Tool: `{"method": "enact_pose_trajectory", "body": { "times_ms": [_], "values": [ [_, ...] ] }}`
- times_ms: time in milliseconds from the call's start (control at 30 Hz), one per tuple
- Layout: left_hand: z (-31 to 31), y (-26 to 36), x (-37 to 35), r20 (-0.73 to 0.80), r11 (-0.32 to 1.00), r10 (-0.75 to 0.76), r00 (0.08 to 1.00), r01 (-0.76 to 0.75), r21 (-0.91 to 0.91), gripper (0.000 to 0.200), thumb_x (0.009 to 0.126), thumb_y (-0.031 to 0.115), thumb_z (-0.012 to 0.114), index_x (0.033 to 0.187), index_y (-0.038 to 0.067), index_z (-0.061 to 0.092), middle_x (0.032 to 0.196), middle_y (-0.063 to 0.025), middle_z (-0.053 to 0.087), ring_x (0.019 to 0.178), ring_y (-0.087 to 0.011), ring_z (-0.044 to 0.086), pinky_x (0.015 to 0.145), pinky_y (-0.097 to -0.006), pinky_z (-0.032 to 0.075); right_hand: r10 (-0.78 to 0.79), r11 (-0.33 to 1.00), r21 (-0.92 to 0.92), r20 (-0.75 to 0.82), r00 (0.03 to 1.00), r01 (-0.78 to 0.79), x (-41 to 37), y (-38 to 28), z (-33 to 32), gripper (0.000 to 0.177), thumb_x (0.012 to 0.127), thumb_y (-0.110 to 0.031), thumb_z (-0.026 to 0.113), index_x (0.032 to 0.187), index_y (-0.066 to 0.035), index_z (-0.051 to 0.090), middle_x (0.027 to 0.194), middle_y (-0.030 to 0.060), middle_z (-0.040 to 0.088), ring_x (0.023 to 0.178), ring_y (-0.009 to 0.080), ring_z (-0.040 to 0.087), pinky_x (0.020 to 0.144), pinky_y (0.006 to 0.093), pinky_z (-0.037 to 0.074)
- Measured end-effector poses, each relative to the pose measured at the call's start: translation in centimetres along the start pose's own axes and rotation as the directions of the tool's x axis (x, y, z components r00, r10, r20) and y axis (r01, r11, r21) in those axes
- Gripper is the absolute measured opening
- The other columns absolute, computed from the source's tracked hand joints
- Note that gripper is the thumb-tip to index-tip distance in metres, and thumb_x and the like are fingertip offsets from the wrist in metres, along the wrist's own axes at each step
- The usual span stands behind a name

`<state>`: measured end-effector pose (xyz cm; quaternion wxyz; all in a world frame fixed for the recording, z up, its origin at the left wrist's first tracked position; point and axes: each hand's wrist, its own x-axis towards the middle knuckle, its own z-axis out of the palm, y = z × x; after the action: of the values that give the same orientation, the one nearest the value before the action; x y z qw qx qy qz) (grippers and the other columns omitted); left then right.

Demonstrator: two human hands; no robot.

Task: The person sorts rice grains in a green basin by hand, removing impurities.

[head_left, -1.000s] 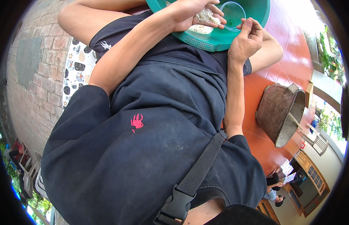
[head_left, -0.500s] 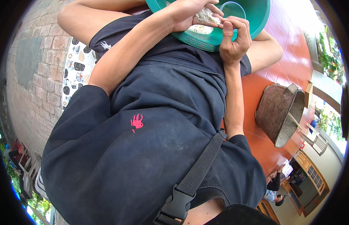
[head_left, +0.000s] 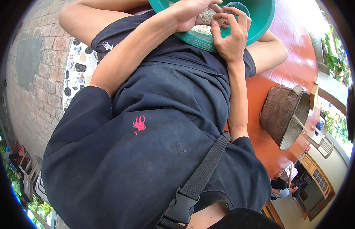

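My left hand [head_left: 187,16] is palm up over a green basin [head_left: 263,23], cupping a small heap of pale grains [head_left: 207,15] that look like rice. Close on its right is my right hand [head_left: 231,40], thumb and fingers bent and spread around the left fingertips, with nothing visible in its grip. More pale grains [head_left: 202,29] lie in the basin below the hands. A round, blue-rimmed item [head_left: 243,6] is partly visible inside the basin, behind my right fingers. The basin sits on my lap, its far side cut off by the frame.
A worn brown bucket [head_left: 278,114] lies tipped on the red tiled floor [head_left: 253,126] at the right. Beyond it are a wooden chair [head_left: 323,143] and people [head_left: 284,189]. Brick paving [head_left: 44,72] and a patterned tile strip [head_left: 76,68] are on the left.
My right hand has shifted slightly left and its pinched thumb and fingers have spread apart. My left hand stays nearly still. People in the lower right background have moved.
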<state>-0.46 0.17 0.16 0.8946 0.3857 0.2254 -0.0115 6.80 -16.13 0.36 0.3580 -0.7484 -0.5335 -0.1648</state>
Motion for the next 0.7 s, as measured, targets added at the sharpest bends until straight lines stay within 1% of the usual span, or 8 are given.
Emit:
{"method": "enact_pose_trajectory", "body": {
  "times_ms": [67, 200, 267, 300, 400, 467, 600, 700],
  "values": [
    [-2.3, -1.1, 1.7, 0.268, 0.985, 0.014, 0.963, 0.032, -0.169, 0.038, 0.105, 0.033, 0.057, 0.114, -0.003, 0.063, 0.106, -0.0135, 0.064, 0.095, -0.0235, 0.067, 0.083, -0.037, 0.057, -0.009, 1.0, -0.001, 0.002, 1.0, 0.009, 0.0, 0.0, 0.0, 0.014, 0.082, -0.012, 0.078, 0.096, -0.009, 0.075, 0.123, 0.0065, 0.065, 0.113, 0.0288, 0.054, 0.098, 0.0402, 0.044],
    [1.0, 0.3, -1.2, 0.028, 0.999, -0.032, 0.999, 0.033, -0.012, 0.037, 0.105, 0.033, 0.057, 0.114, -0.002, 0.063, 0.107, -0.013, 0.064, 0.095, -0.0228, 0.066, 0.082, -0.0372, 0.057, -0.031, 1.0, 0.0, -0.021, 0.999, 0.031, 0.0, 0.3, 0.2, 0.013, 0.081, -0.012, 0.077, 0.093, -0.01, 0.074, 0.118, 0.0058, 0.065, 0.112, 0.0287, 0.055, 0.094, 0.0399, 0.047],
    [0.9, -0.3, -1.9, 0.077, 0.957, 0.25, 0.965, -0.258, 0.134, 0.036, 0.105, 0.032, 0.059, 0.114, -0.003, 0.062, 0.106, -0.0133, 0.065, 0.095, -0.0233, 0.067, 0.083, -0.0374, 0.057, -0.018, 0.999, 0.028, -0.037, 0.999, 0.019, -0.1, 0.3, 0.4, 0.011, 0.083, -0.011, 0.077, 0.093, -0.009, 0.074, 0.116, 0.0055, 0.066, 0.111, 0.0283, 0.055, 0.093, 0.0391, 0.048],
    [0.6, -0.5, -1.5, 0.077, 0.957, 0.25, 0.965, -0.258, 0.134, 0.036, 0.105, 0.032, 0.059, 0.114, -0.003, 0.062, 0.106, -0.0133, 0.065, 0.095, -0.0233, 0.067, 0.083, -0.0374, 0.057, -0.005, 0.998, 0.055, -0.054, 0.999, 0.008, -0.1, 0.3, 0.5, 0.008, 0.086, -0.01, 0.076, 0.093, -0.008, 0.074, 0.115, 0.0052, 0.066, 0.111, 0.028, 0.055, 0.092, 0.0383, 0.048],
    [-0.1, -0.6, -0.3, 0.135, 0.977, 0.211, 0.968, -0.208, -0.035, 0.035, 0.105, 0.03, 0.059, 0.113, -0.004, 0.062, 0.104, -0.0133, 0.066, 0.091, -0.0237, 0.069, 0.082, -0.0381, 0.059, -0.011, 0.998, 0.057, -0.097, 0.995, 0.017, 0.0, 0.5, 0.6, 0.005, 0.091, -0.011, 0.075, 0.093, -0.007, 0.073, 0.112, 0.0053, 0.068, 0.107, 0.0271, 0.056, 0.091, 0.037, 0.047],
    [0.3, -0.1, 0.1, 0.018, 0.999, 0.015, 1.0, -0.014, -0.044, 0.034, 0.105, 0.029, 0.059, 0.11, -0.004, 0.062, 0.102, -0.013, 0.066, 0.088, -0.0236, 0.07, 0.081, -0.0383, 0.061, -0.02, 0.998, 0.056, -0.102, 0.995, 0.026, 0.1, 0.6, 0.6, 0.005, 0.093, -0.011, 0.074, 0.093, -0.006, 0.073, 0.111, 0.0056, 0.068, 0.106, 0.0269, 0.056, 0.09, 0.037, 0.047],
    [0.4, 0.1, -0.1, -0.002, 0.997, 0.002, 1.0, -0.002, -0.077, 0.033, 0.105, 0.029, 0.059, 0.108, -0.004, 0.062, 0.102, -0.0128, 0.066, 0.087, -0.0232, 0.07, 0.08, -0.0378, 0.062, -0.027, 0.997, 0.067, -0.104, 0.994, 0.034, 0.1, 0.8, 0.6, 0.006, 0.095, -0.012, 0.072, 0.093, -0.005, 0.072, 0.109, 0.0069, 0.069, 0.103, 0.0264, 0.058, 0.091, 0.0372, 0.046],
    [-0.9, -0.4, 0.8, 0.234, 0.97, 0.001, 0.972, 0.056, -0.235, 0.033, 0.105, 0.028, 0.058, 0.108, -0.004, 0.063, 0.102, -0.0131, 0.066, 0.089, -0.0231, 0.071, 0.082, -0.038, 0.063, 0.013, 0.996, 0.092, -0.094, 0.996, -0.005, 0.1, 0.8, 0.6, 0.007, 0.096, -0.011, 0.071, 0.094, -0.004, 0.07, 0.109, 0.0073, 0.069, 0.104, 0.0267, 0.058, 0.091, 0.0381, 0.046]
  ]
}}
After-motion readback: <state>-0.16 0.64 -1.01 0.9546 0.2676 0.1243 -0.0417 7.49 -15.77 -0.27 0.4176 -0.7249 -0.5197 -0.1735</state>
